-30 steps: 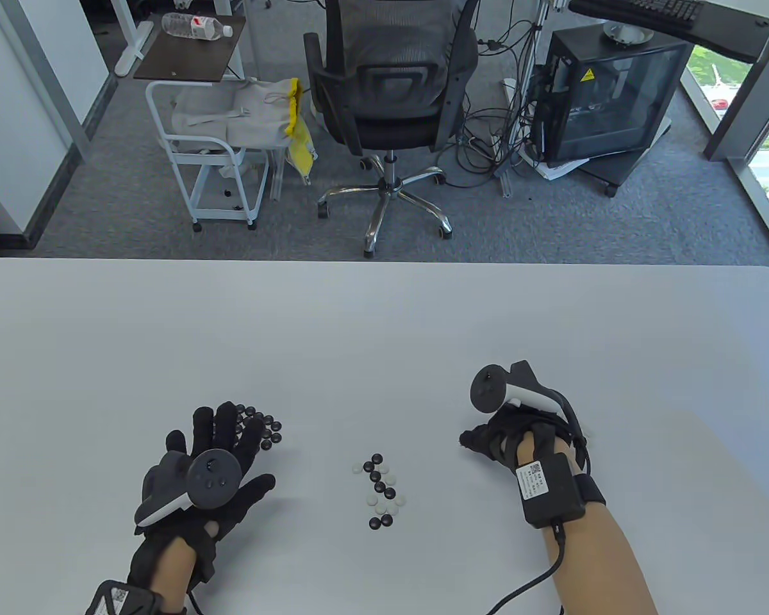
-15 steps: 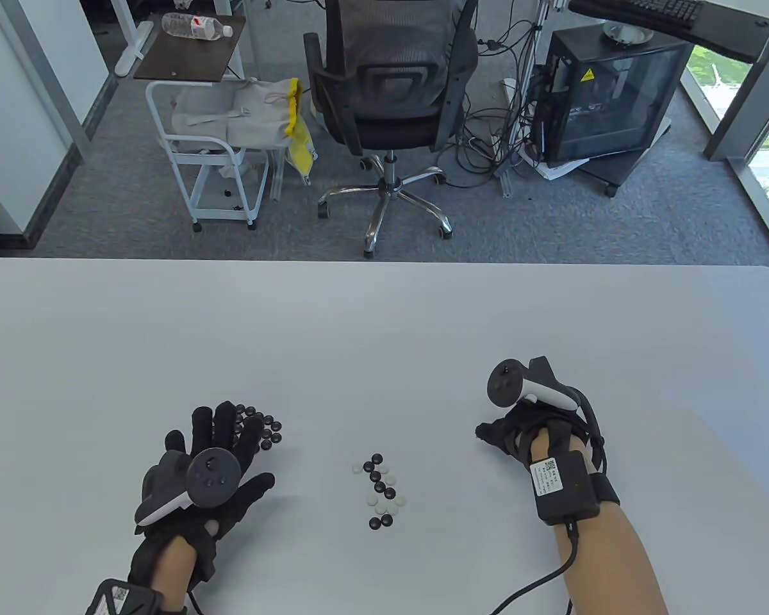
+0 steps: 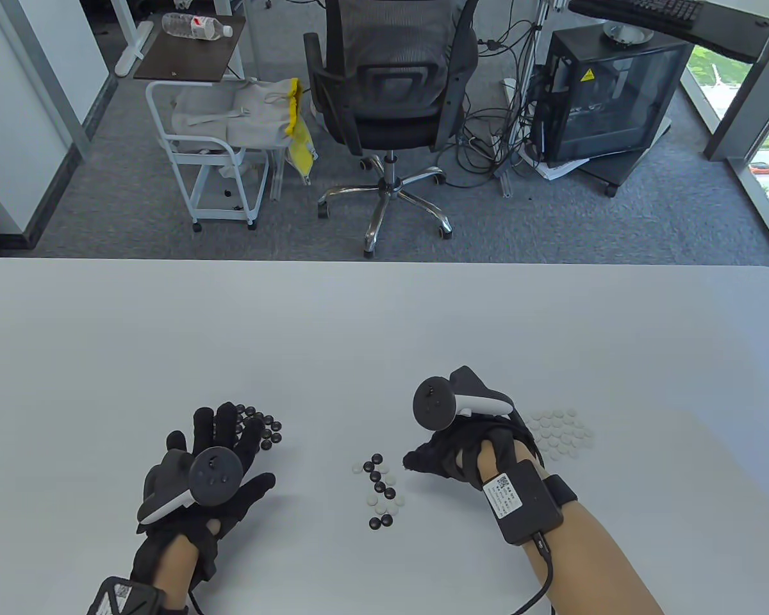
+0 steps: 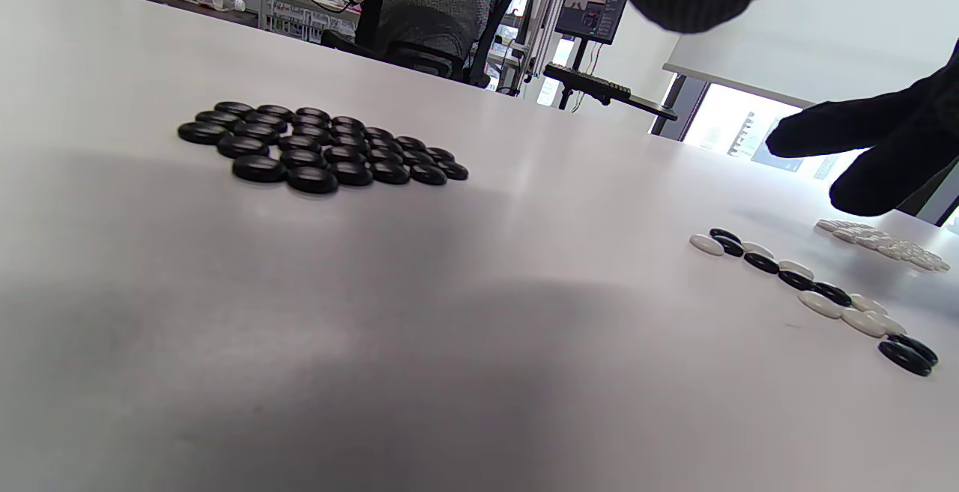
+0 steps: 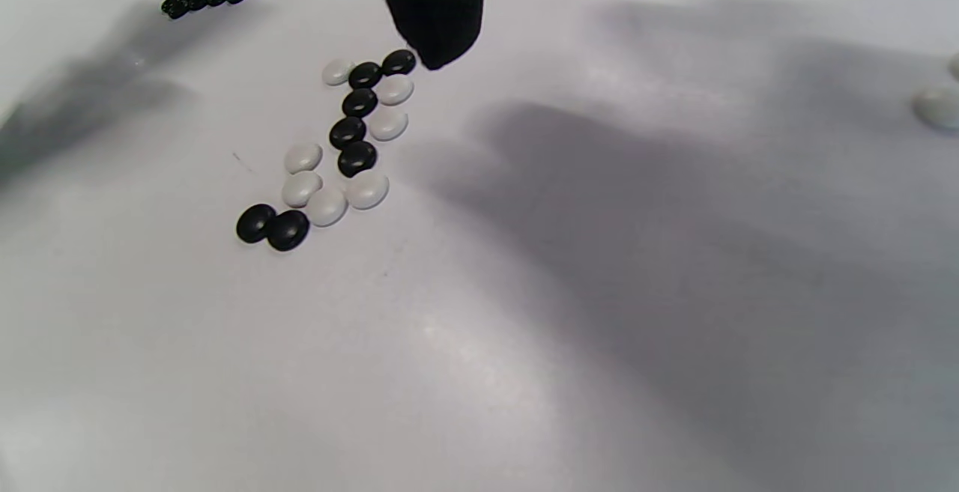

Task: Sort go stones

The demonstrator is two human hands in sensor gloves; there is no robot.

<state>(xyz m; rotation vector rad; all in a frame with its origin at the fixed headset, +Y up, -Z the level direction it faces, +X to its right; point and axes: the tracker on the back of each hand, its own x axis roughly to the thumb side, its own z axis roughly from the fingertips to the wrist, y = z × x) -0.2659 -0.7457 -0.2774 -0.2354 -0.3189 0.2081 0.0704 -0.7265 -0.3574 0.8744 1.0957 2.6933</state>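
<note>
**Go stones lie in three groups on the desk**

The left hand (image 3: 208, 474) is laid flat, fingers spread, its grip open, fingertips at a cluster of black stones (image 3: 263, 428). A mixed heap (image 3: 379, 490) of black and white stones is seen at centre. The right hand (image 3: 461, 451) is poised just beside it, fingers curled; whether anything is gripped cannot be told. White stones (image 3: 561, 434) are gathered at right.

Right hand (image 3: 452, 451) moved left to mixed stones (image 3: 379, 490), uncovering white pile (image 3: 559, 434)
</note>
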